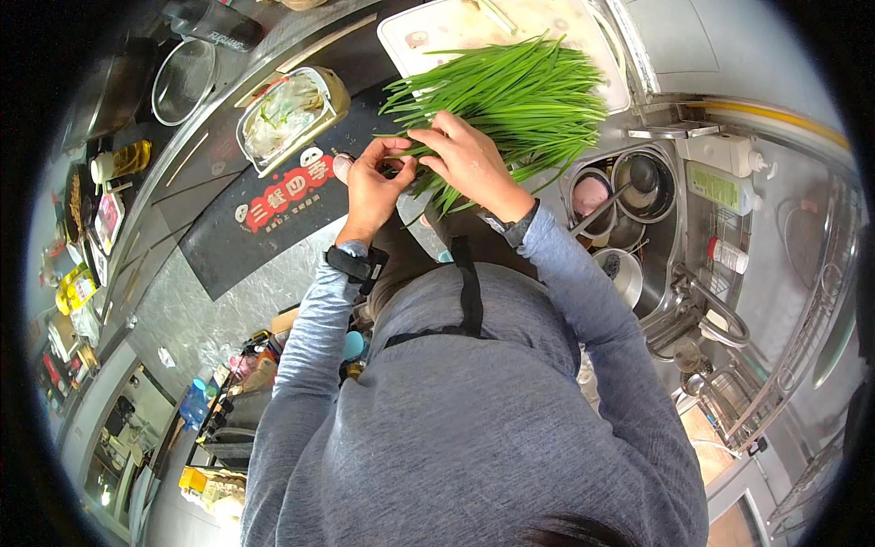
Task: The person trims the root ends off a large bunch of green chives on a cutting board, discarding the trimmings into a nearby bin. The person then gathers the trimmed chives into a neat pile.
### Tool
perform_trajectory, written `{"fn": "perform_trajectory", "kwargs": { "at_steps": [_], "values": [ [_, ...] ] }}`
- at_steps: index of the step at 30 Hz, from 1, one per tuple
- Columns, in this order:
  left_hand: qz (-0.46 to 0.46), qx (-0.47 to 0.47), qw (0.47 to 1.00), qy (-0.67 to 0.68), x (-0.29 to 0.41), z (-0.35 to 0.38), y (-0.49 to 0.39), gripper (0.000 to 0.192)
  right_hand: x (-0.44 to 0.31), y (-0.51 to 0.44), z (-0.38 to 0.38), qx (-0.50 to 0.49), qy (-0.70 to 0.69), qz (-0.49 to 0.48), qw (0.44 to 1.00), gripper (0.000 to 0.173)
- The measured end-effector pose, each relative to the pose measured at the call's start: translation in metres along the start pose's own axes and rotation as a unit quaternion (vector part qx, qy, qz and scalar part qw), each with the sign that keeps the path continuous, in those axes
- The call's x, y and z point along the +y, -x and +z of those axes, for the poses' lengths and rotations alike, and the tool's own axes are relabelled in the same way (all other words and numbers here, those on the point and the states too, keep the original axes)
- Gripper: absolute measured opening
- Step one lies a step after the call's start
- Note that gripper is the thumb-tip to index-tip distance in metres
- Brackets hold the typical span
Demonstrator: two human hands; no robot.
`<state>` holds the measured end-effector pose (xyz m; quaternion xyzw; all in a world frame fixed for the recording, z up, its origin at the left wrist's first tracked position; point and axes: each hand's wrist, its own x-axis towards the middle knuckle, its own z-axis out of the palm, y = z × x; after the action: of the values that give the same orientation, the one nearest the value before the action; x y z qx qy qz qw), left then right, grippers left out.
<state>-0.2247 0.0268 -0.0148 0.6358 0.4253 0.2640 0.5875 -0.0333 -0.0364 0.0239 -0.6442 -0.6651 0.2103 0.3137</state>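
Note:
A large heap of green chives [506,102] lies across the lower part of a white cutting board [410,37] and hangs over its near edge. At the left end of the heap, my left hand [376,178] is raised with its thumb and fingertips pinched close together on a thin green stem. My right hand [468,161] lies over the near edge of the chives, fingertips almost meeting those of the left; whether it grips a stem cannot be told. To the left, a lined plastic container [335,96] holds a clear bag with green and pale scraps.
A black printed mat [219,253] lies under the container. At right, a sink holds steel pots [646,184], a ladle [642,174] and a white bowl [625,273], beside a curved faucet [724,321]. A strainer [184,82] and an oil bottle [123,161] stand far left.

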Motion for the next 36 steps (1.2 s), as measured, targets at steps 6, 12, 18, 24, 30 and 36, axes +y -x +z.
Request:
{"fn": "perform_trajectory", "kwargs": {
  "at_steps": [6,12,18,24,30,36],
  "values": [
    [0.022,0.008,1.000,0.008,0.005,0.000,-0.001,0.039,0.009,-0.005,0.005,0.006,-0.015,-0.035,0.999,0.018],
    [0.012,-0.004,1.000,0.024,-0.001,0.000,-0.001,0.040,0.013,-0.005,0.008,0.015,-0.012,-0.047,0.999,0.012],
    [-0.003,-0.007,0.998,0.061,-0.009,0.001,-0.002,0.041,0.013,-0.005,0.008,0.019,-0.007,-0.048,0.999,0.012],
    [-0.072,-0.020,0.980,0.186,-0.009,-0.005,0.003,0.034,0.020,-0.004,0.010,0.038,0.003,-0.013,0.999,0.012],
    [-0.004,0.014,0.999,0.036,-0.001,-0.019,-0.001,0.031,0.025,-0.005,0.012,0.032,0.017,-0.007,0.999,0.013],
    [0.052,-0.010,0.994,-0.099,0.011,-0.021,-0.001,0.018,0.024,-0.003,0.010,0.023,0.018,-0.013,0.999,0.013]
  ]
}}
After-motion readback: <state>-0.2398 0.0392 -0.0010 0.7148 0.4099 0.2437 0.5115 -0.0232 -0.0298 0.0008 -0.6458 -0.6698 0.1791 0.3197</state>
